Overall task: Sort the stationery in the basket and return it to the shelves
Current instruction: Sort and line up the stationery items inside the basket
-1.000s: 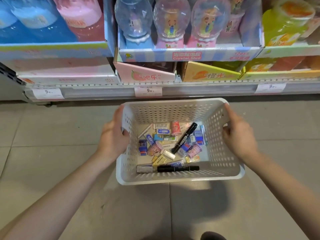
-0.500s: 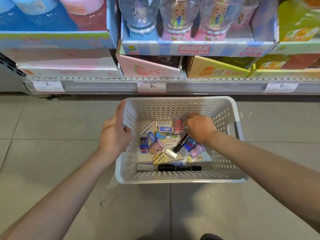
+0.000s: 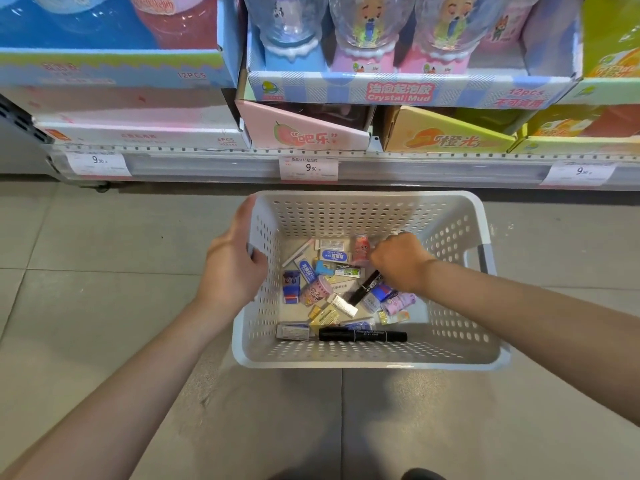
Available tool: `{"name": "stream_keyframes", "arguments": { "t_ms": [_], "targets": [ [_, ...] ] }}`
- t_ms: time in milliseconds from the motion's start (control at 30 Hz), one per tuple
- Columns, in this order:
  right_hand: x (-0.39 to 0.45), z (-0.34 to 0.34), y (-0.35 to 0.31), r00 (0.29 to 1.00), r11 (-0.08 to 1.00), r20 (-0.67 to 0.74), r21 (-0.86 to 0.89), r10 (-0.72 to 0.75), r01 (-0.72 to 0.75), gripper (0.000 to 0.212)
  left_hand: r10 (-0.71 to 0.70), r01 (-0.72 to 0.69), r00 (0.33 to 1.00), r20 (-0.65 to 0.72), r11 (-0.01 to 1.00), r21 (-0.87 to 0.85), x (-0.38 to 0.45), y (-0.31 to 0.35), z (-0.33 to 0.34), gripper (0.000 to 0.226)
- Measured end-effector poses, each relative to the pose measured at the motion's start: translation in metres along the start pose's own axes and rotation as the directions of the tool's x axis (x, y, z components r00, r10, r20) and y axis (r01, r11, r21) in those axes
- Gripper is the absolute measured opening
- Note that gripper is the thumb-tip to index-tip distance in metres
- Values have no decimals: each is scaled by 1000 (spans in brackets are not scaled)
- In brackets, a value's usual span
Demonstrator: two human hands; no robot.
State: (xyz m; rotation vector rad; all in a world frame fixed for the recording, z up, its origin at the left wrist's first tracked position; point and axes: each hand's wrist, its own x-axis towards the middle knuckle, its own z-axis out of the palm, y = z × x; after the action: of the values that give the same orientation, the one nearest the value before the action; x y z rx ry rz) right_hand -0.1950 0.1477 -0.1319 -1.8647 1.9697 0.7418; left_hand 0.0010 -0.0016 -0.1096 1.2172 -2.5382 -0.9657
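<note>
Your right hand (image 3: 398, 261) is curling its fingers down over the upper end of the slanted black marker (image 3: 364, 287) near the basket's (image 3: 367, 360) far right corner; whether they are gripping it I cannot tell. Your left hand (image 3: 230, 268) is clamping the left rim alone, so the basket is risking a tilt, and neighbouring erasers (image 3: 325, 271) could be dragged along.

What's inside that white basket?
The white basket holds small erasers and two black markers. The right hand reaches in, covering one marker's upper end and whatever lies beneath.
</note>
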Motion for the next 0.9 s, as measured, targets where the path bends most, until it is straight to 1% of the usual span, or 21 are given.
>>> {"name": "stream_keyframes", "arguments": {
  "t_ms": [100, 167, 233, 333, 433, 500, 567, 633, 733, 833, 900],
  "targets": [
    [-9, -12, 2, 993, 995, -58, -3, -104, 104, 32, 7, -8, 1000, 17, 1000, 8, 0, 1, 0, 78],
    [-6, -11, 0, 980, 986, -135, 59, -147, 156, 36, 9, -9, 1000, 17, 1000, 13, 0, 2, 0, 77],
    [3, -7, -7, 965, 970, -225, 168, -136, 175, 35, 15, -15, 1000, 10, 1000, 11, -1, 1, 0, 72],
    [32, 8, -20, 958, 938, -272, 299, -94, 177, 36, 35, -35, 999, -16, 999, 15, -1, 0, 1, 65],
    [58, 20, -30, 965, 894, -261, 424, -32, 144, 40, 46, -46, 998, -32, 999, 22, -2, 0, 2, 62],
    [66, 26, -33, 976, 874, -218, 474, -2, 107, 43, 47, -45, 998, -39, 998, 38, -2, 0, 2, 61],
    [68, 29, -33, 985, 863, -170, 497, -4, 90, 45, 48, -46, 998, -47, 997, 55, -1, -1, 3, 61],
    [64, 30, -32, 990, 843, -139, 527, -37, 105, 42, 46, -42, 997, -57, 997, 66, 0, -2, 3, 61],
    [52, 32, -36, 986, 851, -130, 503, -103, 155, 38, 35, -30, 997, -75, 998, 61, -1, -1, 2, 60],
    [40, 35, -40, 978, 877, -78, 434, -191, 206, 45, 41, -38, 996, -73, 998, 51, -1, 0, 2, 60],
    [36, 33, -38, 974, 887, -77, 402, -212, 225, 48, 39, -36, 996, -76, 998, 43, -1, -1, 2, 60]
  ]
}}
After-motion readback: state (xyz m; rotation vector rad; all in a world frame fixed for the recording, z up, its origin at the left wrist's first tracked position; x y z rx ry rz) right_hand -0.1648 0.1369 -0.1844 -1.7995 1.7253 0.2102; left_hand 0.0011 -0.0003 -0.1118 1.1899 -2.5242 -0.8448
